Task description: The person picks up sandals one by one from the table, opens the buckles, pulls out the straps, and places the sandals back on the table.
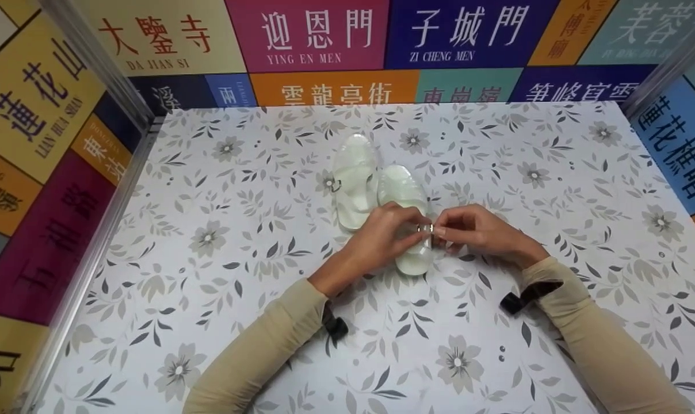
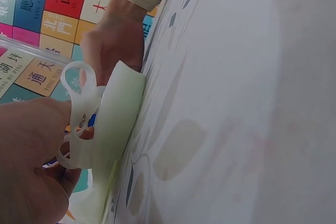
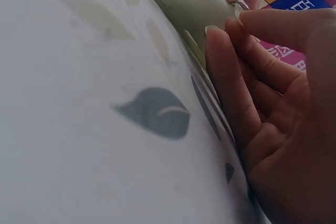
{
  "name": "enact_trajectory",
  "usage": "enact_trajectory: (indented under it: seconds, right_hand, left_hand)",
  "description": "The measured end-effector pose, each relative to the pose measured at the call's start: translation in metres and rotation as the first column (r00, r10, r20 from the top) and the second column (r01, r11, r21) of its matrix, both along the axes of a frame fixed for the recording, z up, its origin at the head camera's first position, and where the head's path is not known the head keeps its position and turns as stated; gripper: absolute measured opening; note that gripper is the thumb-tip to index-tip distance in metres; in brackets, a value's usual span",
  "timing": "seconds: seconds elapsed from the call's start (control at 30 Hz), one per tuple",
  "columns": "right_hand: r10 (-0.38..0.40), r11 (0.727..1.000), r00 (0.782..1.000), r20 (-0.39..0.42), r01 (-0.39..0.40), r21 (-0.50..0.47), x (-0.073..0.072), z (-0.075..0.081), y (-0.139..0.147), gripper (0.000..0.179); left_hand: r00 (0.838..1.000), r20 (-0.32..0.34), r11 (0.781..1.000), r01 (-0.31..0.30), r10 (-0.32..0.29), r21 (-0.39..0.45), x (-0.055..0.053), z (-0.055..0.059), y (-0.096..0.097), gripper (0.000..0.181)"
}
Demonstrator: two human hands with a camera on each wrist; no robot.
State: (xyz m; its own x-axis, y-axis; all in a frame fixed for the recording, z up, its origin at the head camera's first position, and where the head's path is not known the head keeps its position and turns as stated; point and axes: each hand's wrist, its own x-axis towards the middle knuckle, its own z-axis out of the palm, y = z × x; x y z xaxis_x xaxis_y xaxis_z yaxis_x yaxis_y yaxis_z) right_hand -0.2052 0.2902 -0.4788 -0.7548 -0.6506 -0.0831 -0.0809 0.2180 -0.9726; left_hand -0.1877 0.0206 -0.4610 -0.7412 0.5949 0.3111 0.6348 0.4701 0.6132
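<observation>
Nearer shoe [image 1: 415, 263] is set upright on table [image 1: 301, 345]; its strap [image 1: 426, 229] is pinched betw. fingertips of L hand [image 1: 389, 233] & R hand [image 1: 474, 231], by buckle [image 3: 241, 4]. Strap's prob. best kept flat, w/ buckle steadied, w/o tugging.

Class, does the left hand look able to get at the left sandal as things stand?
Probably yes: the left hand is close beside the left sandal, with nothing visible between them, though it is busy at the right sandal.

Grey flowers and leaves sprawl right across the white cloth [image 1: 123, 276]! Beyond its far edge stands the back panel [image 1: 316, 57], bright lettered blocks, flanked by a left panel [image 1: 60, 190] and right panel [image 1: 678, 144]!
</observation>
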Motion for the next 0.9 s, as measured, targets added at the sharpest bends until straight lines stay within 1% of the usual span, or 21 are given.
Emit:
enact_trajectory:
  seconds: [0.13, 0.23, 0.33, 0.4, 0.5, 0.63, 0.9]
  right_hand:
    - [0.012, 1.000, 0.999, -0.031, -0.012, -0.025, -0.0004, -0.0031, -0.0005, 0.015]
    - [0.005, 0.999, 0.999, -0.053, -0.007, -0.035, -0.0002, -0.0042, -0.0015, 0.013]
    - [-0.002, 0.999, 0.999, -0.054, 0.000, -0.032, -0.0002, -0.0033, -0.0021, 0.012]
    - [0.011, 1.000, 0.999, -0.049, -0.013, -0.025, -0.0006, -0.0025, -0.0020, 0.013]
    - [0.060, 0.998, 0.997, -0.046, -0.061, -0.027, -0.0008, -0.0011, -0.0020, 0.016]
    - [0.099, 0.994, 0.994, -0.047, -0.101, -0.048, 0.0007, -0.0004, -0.0044, 0.019]
    - [0.066, 0.996, 0.996, -0.058, -0.070, -0.060, 0.0019, -0.0049, -0.0053, 0.018]
  left_hand:
    - [1.000, 0.004, 1.000, 0.002, -0.002, 0.002, 0.0000, 0.0008, 0.0002, 0.021]
    - [1.000, 0.019, 1.000, 0.006, -0.006, 0.009, -0.0002, 0.0007, 0.0002, 0.022]
    - [1.000, 0.023, 1.000, 0.009, -0.009, 0.014, -0.0005, 0.0001, 0.0002, 0.021]
    - [1.000, 0.022, 1.000, 0.009, -0.009, 0.017, -0.0008, -0.0003, 0.0007, 0.020]
    - [1.000, 0.027, 1.000, 0.009, -0.010, 0.022, -0.0010, -0.0009, 0.0012, 0.020]
    - [0.999, 0.038, 0.999, 0.010, -0.011, 0.033, -0.0012, -0.0013, 0.0013, 0.019]
    - [1.000, 0.025, 1.000, 0.007, -0.007, 0.012, -0.0006, -0.0010, 0.0014, 0.020]
